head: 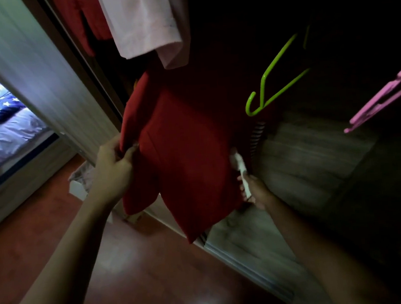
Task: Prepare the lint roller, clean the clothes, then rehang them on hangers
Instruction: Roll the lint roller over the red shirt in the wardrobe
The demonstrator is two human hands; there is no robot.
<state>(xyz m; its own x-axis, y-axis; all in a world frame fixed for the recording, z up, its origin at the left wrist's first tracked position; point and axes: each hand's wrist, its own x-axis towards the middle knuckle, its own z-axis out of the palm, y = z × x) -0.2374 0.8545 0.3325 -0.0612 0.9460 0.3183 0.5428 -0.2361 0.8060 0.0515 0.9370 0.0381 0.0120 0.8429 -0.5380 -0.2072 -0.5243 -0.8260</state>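
Note:
A red garment [184,148] hangs in the open wardrobe, in the middle of the head view. My left hand [113,166] pinches its left edge and holds the cloth taut. My right hand [256,190] grips the white handle of a lint roller [241,170] at the garment's right edge; the roller's head is mostly hidden behind the red cloth. A green hanger [268,82] hangs empty to the right of the garment. Farther right a pink hanger [383,97] sticks out of the dark.
A pale pink garment [144,23] and another red one [78,19] hang above. The wardrobe's sliding door [43,80] stands at left, its wooden floor panel [293,168] at right. A bed [4,135] shows beyond. A white box [79,186] sits on the red-brown floor.

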